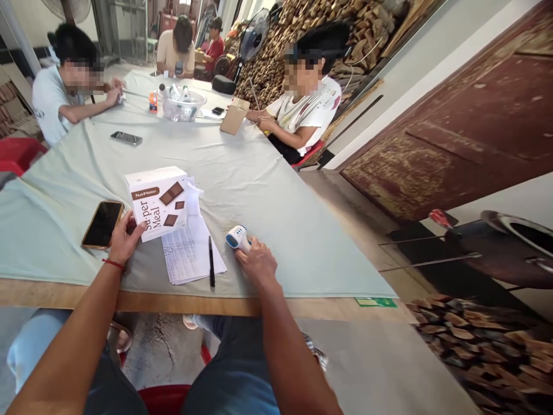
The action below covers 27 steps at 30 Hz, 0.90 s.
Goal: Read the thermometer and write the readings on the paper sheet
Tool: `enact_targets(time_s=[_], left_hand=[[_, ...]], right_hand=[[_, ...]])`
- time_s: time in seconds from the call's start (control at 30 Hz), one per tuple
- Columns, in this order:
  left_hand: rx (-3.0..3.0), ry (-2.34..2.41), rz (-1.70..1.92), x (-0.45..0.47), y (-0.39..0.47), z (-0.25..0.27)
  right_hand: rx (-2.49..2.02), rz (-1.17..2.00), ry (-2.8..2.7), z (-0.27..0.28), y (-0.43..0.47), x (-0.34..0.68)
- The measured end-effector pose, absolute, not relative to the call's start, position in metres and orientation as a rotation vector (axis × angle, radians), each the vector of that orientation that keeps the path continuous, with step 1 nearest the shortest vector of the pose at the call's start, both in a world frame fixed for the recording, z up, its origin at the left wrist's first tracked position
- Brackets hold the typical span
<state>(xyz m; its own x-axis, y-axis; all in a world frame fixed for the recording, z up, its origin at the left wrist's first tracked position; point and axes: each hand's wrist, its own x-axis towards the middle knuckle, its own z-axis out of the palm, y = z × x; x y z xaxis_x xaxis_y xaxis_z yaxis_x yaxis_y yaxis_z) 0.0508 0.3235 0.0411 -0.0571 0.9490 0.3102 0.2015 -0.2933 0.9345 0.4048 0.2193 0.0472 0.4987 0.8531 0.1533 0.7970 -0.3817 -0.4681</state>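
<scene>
A white box [158,202] printed "Su-per Meal" with brown chocolate squares stands upright on the cloth. My left hand [125,237] grips its lower left edge, with the thumb on the front. In my right hand [259,259] is a white and blue infrared thermometer [238,237], held by its handle close to the tabletop. Handwritten sheets of paper [190,253] lie between my hands, partly behind the box. A black pen [211,262] rests on their right edge. Just left of my left hand lies a dark-screened phone [102,225].
Farther along the cloth-covered table [302,248] are another phone [126,138], a clear basin [184,108] of bottles, an orange item [153,101] and a cardboard box [234,116]. Several people sit around it. A standing fan [254,41] and stacked firewood [276,52] are behind.
</scene>
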Motion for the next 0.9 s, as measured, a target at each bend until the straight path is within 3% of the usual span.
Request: enact_targets(time_s=[0.17, 0.33, 0.9], left_hand=[[1.488, 1.261, 1.403, 0.05, 0.322, 0.045], [1.512, 1.254, 1.414, 0.051, 0.318, 0.056], [1.641, 1.279, 1.372, 0.047, 0.323, 0.061]], right_hand=[[-1.668, 0.711, -1.159, 0.078, 0.233, 0.363], [-1.176, 1.022, -1.021, 0.115, 0.249, 0.28], [-1.092, 1.099, -0.952, 0.113, 0.289, 0.223]])
